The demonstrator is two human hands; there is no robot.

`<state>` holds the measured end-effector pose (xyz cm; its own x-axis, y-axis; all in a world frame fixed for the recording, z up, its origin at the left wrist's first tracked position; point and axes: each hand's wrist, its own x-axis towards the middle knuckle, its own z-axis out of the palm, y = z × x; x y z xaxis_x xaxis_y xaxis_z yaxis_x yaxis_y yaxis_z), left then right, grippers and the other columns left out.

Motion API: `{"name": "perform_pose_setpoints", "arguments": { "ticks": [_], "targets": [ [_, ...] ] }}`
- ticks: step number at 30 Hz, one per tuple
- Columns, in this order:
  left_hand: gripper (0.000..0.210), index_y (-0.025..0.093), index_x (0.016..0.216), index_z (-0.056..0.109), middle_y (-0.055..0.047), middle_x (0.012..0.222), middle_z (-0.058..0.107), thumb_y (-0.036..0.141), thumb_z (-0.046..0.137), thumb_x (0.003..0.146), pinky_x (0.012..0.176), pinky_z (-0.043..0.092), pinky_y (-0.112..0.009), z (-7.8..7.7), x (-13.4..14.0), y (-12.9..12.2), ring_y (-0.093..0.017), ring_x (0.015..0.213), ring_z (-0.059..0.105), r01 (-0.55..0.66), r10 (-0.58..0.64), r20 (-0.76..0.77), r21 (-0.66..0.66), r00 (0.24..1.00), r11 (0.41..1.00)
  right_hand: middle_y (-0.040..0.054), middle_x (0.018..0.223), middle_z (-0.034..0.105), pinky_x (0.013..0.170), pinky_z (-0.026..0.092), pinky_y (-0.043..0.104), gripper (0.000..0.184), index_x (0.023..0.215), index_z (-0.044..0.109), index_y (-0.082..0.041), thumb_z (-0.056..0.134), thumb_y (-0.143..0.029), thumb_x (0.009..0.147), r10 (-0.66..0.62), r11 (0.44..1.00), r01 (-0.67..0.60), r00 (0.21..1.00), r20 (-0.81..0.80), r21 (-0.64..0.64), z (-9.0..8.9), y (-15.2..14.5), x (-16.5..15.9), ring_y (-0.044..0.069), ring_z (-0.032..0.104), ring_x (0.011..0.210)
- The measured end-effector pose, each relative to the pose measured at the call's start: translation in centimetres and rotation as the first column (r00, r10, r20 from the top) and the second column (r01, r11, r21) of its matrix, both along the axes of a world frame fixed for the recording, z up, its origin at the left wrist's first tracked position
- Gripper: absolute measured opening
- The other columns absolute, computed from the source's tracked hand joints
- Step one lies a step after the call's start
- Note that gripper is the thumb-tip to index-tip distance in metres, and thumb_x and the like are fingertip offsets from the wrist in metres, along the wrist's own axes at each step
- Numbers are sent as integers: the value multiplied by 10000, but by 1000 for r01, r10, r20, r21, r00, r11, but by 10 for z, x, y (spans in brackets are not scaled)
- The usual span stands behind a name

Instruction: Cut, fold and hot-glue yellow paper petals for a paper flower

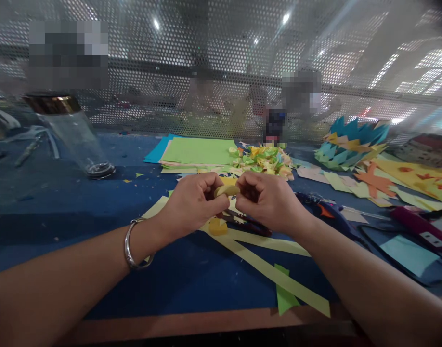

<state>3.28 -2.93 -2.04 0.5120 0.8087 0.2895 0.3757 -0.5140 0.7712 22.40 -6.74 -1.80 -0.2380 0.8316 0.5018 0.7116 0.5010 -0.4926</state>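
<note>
A small curled strip of yellow paper point(227, 191) is pinched between my two hands above the middle of the table. My left hand point(197, 198), with a silver bangle at the wrist, grips its left end. On its right end the fingers of my right hand point(266, 198) are closed. Beneath the hands lie scissors point(248, 224), partly hidden, and a small orange-yellow paper piece point(218, 226). Long pale yellow paper strips point(275, 273) stretch from there toward the front edge, one crossing a green paper scrap point(286, 291).
A stack of green paper point(201, 152) and a pile of folded paper bits point(266, 159) lie behind my hands. At left stands a clear bottle point(74, 137). To the right are a glue gun point(332, 217), a purple power strip point(423, 229), cords and a paper crown point(351, 144).
</note>
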Motion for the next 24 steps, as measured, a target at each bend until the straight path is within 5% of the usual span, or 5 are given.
{"name": "perform_pose_setpoints", "arguments": {
  "ticks": [11, 14, 18, 24],
  "targets": [
    [75, 187, 723, 589, -4, 614, 678, 207, 626, 786, 513, 505, -228, 10, -11, 18, -132, 531, 649, -17, 13, -23, -174, 1000, 985, -63, 562, 445, 499, 302, 242, 156, 670, 468, -202, 610, -219, 734, -67, 997, 67, 998, 3, -30, 4, 7, 13, 81, 384, 516],
    [84, 184, 840, 627, -40, 771, 719, 268, 635, 834, 589, 530, -238, 12, -14, 22, -146, 664, 680, -42, 45, 47, -69, 998, 997, -58, 552, 465, 489, 295, 248, 169, 655, 469, -205, 618, -236, 729, -74, 993, 79, 995, 60, -89, 6, 9, 16, 87, 400, 508],
    [305, 195, 1080, 636, -65, 1045, 714, 346, 703, 824, 687, 527, -241, 10, -9, 14, -177, 900, 678, 116, -117, 34, 32, 993, 993, -46, 555, 496, 483, 273, 263, 157, 642, 480, -206, 615, -235, 718, -3, 982, 39, 981, 192, -183, 5, 6, 8, 99, 419, 504],
    [102, 189, 914, 703, -12, 787, 701, 211, 640, 837, 649, 474, -254, 3, -4, 9, -142, 711, 636, 192, -193, -112, -22, 975, 981, -40, 572, 523, 488, 280, 257, 126, 651, 502, -201, 612, -215, 709, 23, 977, 28, 972, 235, -211, 4, 3, 3, 98, 431, 510]
  ]
}}
